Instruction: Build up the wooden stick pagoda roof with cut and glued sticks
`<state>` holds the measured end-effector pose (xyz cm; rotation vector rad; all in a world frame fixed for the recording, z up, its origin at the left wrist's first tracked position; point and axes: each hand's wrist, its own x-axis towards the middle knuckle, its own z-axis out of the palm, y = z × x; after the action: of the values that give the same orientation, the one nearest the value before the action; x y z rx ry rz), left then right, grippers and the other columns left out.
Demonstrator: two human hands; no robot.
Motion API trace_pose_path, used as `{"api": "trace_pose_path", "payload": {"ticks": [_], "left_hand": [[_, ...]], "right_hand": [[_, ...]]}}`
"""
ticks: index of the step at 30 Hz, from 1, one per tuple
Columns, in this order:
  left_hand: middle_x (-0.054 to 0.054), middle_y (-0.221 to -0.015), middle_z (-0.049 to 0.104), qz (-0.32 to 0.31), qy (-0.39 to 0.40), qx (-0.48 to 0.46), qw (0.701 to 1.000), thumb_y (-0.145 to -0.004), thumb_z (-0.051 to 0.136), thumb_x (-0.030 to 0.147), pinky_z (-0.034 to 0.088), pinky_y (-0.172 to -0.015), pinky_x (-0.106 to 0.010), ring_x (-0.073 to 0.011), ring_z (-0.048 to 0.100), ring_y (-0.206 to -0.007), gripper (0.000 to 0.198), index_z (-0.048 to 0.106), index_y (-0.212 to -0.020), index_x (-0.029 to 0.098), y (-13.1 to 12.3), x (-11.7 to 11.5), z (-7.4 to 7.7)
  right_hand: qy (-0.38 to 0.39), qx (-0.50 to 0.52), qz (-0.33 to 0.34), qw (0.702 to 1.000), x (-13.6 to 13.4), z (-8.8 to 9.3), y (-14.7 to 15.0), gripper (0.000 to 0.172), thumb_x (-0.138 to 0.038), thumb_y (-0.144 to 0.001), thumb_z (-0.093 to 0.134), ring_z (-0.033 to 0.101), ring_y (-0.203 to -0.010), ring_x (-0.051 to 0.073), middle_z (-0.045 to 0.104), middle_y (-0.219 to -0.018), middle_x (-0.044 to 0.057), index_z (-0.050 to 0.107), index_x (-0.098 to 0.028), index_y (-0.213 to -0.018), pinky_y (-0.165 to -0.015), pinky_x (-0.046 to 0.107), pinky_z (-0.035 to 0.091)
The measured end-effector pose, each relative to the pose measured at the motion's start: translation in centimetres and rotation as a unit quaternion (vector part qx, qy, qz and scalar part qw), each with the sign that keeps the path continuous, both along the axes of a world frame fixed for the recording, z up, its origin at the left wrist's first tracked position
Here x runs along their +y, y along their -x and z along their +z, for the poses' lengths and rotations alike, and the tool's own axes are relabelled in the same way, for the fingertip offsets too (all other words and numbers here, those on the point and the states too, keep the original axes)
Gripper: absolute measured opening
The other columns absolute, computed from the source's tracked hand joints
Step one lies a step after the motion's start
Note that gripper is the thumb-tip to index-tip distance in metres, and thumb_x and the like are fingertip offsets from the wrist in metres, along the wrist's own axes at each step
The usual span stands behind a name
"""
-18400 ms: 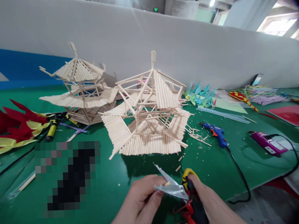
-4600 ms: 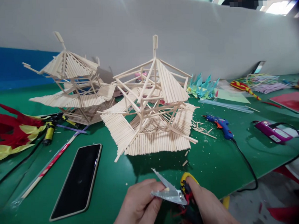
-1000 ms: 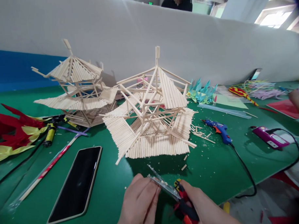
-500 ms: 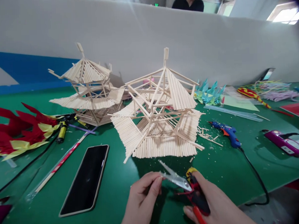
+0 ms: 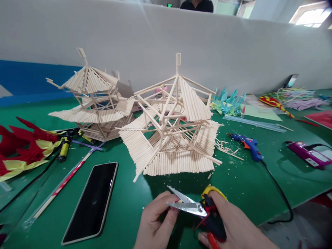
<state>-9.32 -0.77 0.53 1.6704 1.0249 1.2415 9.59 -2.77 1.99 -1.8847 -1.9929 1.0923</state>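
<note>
My right hand (image 5: pixel 231 216) is wrapped round the handles of scissors (image 5: pixel 194 208), one handle yellow and the other black and red. Their metal blades stand partly apart and point left, right at the fingertips of my left hand (image 5: pixel 157 221). Those fingers are pinched together on a small pale wooden stick (image 5: pixel 181 201), of which only a short end shows between the blades. Just beyond both hands stands a pavilion model (image 5: pixel 178 162) made of thin wooden sticks. One upper roof panel is covered with sticks, while bare ribs show beside it.
Behind left is a second stick pavilion (image 5: pixel 92 114). A phone (image 5: pixel 89 203) and red paper petals (image 5: pixel 22 147) lie left. On the right are a blue glue gun (image 5: pixel 248 145), stick offcuts (image 5: pixel 226 149), clear glue sticks (image 5: pixel 257 123) and a purple device (image 5: pixel 308 154). A person (image 5: pixel 197 5) is behind the partition.
The scissors have moved left and a little down, so the blades now straddle the stick end at my left fingertips. The whole view has shifted slightly.
</note>
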Motion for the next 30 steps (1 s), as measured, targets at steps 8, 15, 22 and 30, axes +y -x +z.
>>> {"api": "trace_pose_path", "payload": {"ticks": [8, 15, 22, 30], "left_hand": [[0.002, -0.071, 0.062, 0.011, -0.084, 0.101, 0.991, -0.074, 0.049, 0.007, 0.043, -0.060, -0.020, -0.0109, 0.057, -0.064, 0.017, 0.056, -0.080, 0.022, 0.1, 0.2, 0.2], [0.002, -0.065, 0.058, -0.018, -0.163, 0.129, 0.978, -0.072, 0.049, 0.005, 0.041, -0.060, -0.024, -0.0103, 0.053, -0.058, 0.018, 0.053, -0.081, 0.019, 0.3, 0.6, 0.6], [0.002, -0.067, 0.061, -0.035, -0.121, 0.127, 0.984, -0.072, 0.053, 0.007, 0.041, -0.065, -0.024, -0.0106, 0.055, -0.060, 0.018, 0.057, -0.082, 0.021, 0.2, -0.3, 0.5], [0.001, -0.059, 0.052, 0.022, 0.194, -0.037, 0.980, -0.074, 0.055, 0.029, 0.040, -0.050, -0.017, -0.0093, 0.049, -0.055, 0.013, 0.065, -0.075, 0.021, -0.4, -0.8, -0.2]], "right_hand": [[-0.009, 0.012, 0.015, 1.000, -0.3, -0.4, 0.0, 0.034, -0.026, -0.056, 0.055, 0.054, -0.055, 0.016, 0.061, -0.068, 0.004, 0.037, -0.019, -0.084, -0.048, 0.024, 0.036], [0.009, -0.014, 0.051, 0.999, -0.5, -1.1, -0.2, 0.035, -0.028, -0.059, 0.053, 0.058, -0.061, 0.022, 0.063, -0.075, 0.010, 0.039, -0.016, -0.089, -0.051, 0.028, 0.038], [0.026, -0.045, 0.039, 0.998, -0.1, -1.0, -0.5, 0.026, -0.024, -0.063, 0.052, 0.059, -0.058, 0.024, 0.064, -0.069, 0.009, 0.041, -0.017, -0.085, -0.047, 0.028, 0.035], [-0.082, -0.118, -0.042, 0.989, 1.1, -0.4, -6.1, 0.005, -0.025, -0.076, 0.043, 0.055, -0.060, 0.018, 0.059, -0.069, 0.001, 0.040, -0.023, -0.080, -0.053, 0.026, 0.037]]}}
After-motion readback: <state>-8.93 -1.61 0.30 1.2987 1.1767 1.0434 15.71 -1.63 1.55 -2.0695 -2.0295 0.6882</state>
